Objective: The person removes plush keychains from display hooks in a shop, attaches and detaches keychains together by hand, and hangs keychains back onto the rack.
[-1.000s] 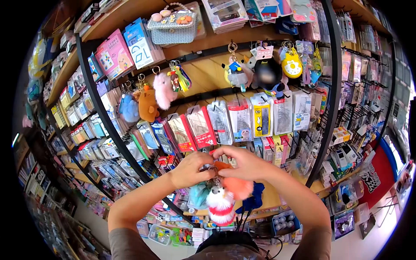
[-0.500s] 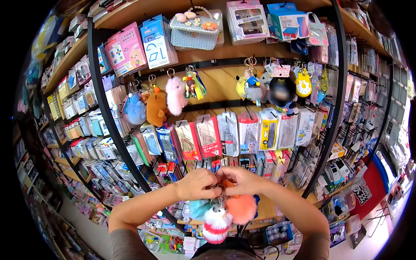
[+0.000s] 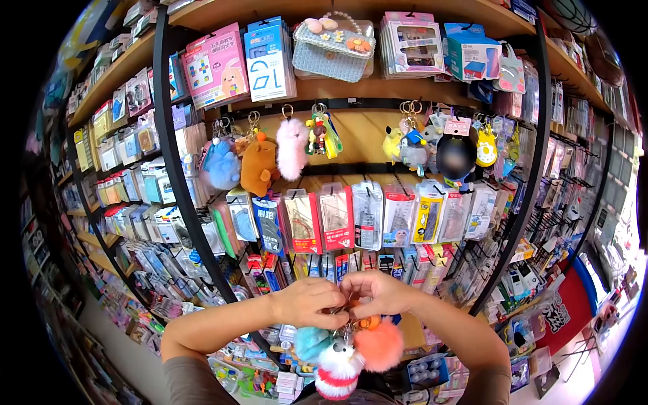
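Both hands meet low in the middle of the view, with a bunch of fluffy keychains hanging beneath them. My left hand (image 3: pixel 314 302) has its fingers curled around the metal rings at the top of the bunch. Pinching at the same rings from the other side is my right hand (image 3: pixel 372 293). Below them dangle a teal pompom keychain (image 3: pixel 312 343), a white and red striped plush keychain (image 3: pixel 337 368) and an orange pompom keychain (image 3: pixel 380 345). The rings are mostly covered by my fingers.
Ahead stands a display rack with hooks. A brown plush keychain (image 3: pixel 259 167), a blue one (image 3: pixel 221 166) and a pink one (image 3: pixel 292 150) hang there. Below them are packaged ruler sets (image 3: pixel 302 221); a knitted bag (image 3: pixel 332 59) hangs above. A black rack post (image 3: pixel 177 155) rises at left.
The shelves have shifted slightly right in view as my head turned. My hands and the keychain bunch sit a little lower, with my fingers still at the rings.
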Demonstrator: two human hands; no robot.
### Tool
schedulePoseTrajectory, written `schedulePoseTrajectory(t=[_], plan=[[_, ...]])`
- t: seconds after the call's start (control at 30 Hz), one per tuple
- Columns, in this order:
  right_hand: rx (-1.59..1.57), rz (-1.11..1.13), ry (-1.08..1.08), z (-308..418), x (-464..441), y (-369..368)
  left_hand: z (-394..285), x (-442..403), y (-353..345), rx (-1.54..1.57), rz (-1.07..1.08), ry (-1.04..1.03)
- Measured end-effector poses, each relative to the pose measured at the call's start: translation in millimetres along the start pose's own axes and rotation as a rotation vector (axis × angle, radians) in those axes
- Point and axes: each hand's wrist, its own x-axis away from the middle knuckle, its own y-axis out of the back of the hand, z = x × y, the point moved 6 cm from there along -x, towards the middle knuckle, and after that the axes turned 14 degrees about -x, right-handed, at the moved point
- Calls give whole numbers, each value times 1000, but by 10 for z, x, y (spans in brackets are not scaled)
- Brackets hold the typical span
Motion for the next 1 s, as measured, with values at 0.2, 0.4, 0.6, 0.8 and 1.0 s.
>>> schedulePoseTrajectory(t=[0.2, 0.4, 0.6, 0.8, 1.0], plan=[[13, -44, 0, 13, -64, -154, -13, 62, 142, -35, 41, -53], [85, -122, -42, 267, -131, -160, 105, 179, 199, -76, 157, 41], [303, -343, 113, 1004, -233, 243, 496, 506, 361, -131, 157, 523], [554, -613, 445, 2131, -499, 769, 406, 1130, 523, -141, 116, 852], [830, -646, 414, 2596, -887, 1257, -143, 2068, 478, -13, -3, 1283]])
